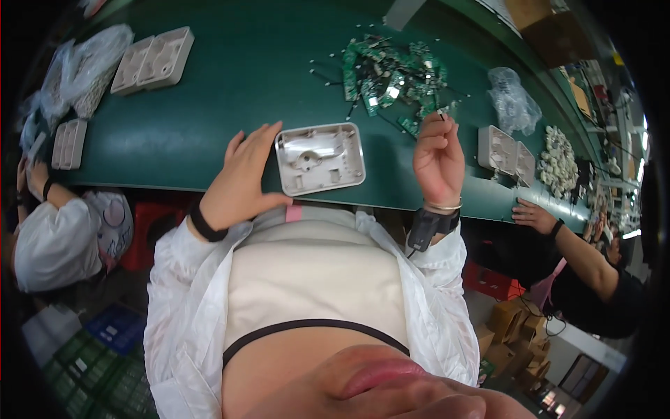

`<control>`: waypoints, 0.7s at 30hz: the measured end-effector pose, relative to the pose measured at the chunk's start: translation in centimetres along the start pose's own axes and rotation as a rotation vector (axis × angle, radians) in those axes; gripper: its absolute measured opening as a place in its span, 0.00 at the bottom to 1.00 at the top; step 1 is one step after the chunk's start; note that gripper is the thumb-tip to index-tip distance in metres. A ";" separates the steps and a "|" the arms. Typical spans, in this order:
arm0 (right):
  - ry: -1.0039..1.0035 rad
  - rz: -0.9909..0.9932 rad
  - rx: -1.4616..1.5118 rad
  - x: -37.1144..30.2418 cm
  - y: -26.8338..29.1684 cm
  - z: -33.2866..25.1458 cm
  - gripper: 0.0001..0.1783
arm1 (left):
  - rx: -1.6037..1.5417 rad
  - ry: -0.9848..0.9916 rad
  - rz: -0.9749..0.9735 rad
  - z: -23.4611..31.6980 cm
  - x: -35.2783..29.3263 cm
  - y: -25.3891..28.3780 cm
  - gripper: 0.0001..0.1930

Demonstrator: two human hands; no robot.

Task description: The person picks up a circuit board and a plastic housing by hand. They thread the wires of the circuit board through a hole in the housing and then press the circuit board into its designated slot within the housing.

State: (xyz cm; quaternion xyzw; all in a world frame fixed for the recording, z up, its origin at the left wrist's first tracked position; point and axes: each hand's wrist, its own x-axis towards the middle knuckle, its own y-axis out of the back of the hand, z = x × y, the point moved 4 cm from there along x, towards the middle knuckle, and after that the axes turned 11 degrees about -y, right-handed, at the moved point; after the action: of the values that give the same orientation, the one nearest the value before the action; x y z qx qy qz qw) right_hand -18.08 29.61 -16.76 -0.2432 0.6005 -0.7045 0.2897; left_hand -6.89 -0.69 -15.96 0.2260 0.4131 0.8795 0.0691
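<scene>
An off-white plastic housing half (320, 159), rectangular with rounded corners, lies hollow side up on the green table before me. My left hand (244, 171) is open along its left side. The forefinger reaches the upper left corner and the thumb the lower left one; whether they press on it I cannot tell. To the right, my right hand (438, 157) is raised at the near edge of a heap of green circuit boards (394, 73) with wires. Its thumb and fingers pinch a small wire end with a white plug (442, 114), partly hidden by the fingertips.
Housing parts (155, 61) and clear plastic bags (87, 66) lie at the far left. On the right are another housing pair (506, 153), a crumpled bag (513, 101) and small white parts (558, 160). Co-workers sit on both sides, one's hand (534, 215) at the table edge.
</scene>
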 end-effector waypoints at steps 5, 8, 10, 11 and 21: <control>0.175 0.329 -0.556 -1.3 2.1 2.9 0.05 | -0.087 0.021 -0.122 -0.5 0.7 -0.6 0.55; 0.224 0.369 -1.064 -1.6 1.8 4.7 0.04 | -0.087 -0.026 -0.088 0.4 1.1 -0.4 0.53; 0.234 0.383 -1.500 -1.7 1.4 6.1 0.04 | -0.157 -0.034 -0.035 0.7 1.2 -0.6 0.53; 0.234 0.388 -1.717 -1.8 1.3 7.0 0.04 | -0.193 -0.038 -0.012 0.9 1.2 -0.7 0.53; 0.388 0.390 -2.009 -0.1 1.7 9.4 0.08 | -0.436 0.026 0.046 1.0 0.6 -2.5 0.52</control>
State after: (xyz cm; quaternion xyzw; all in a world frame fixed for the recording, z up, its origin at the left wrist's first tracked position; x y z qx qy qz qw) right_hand -11.32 22.91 -16.89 -0.1539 0.9756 0.1517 -0.0389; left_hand -7.16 1.82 -17.03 0.2036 0.2088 0.9522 0.0910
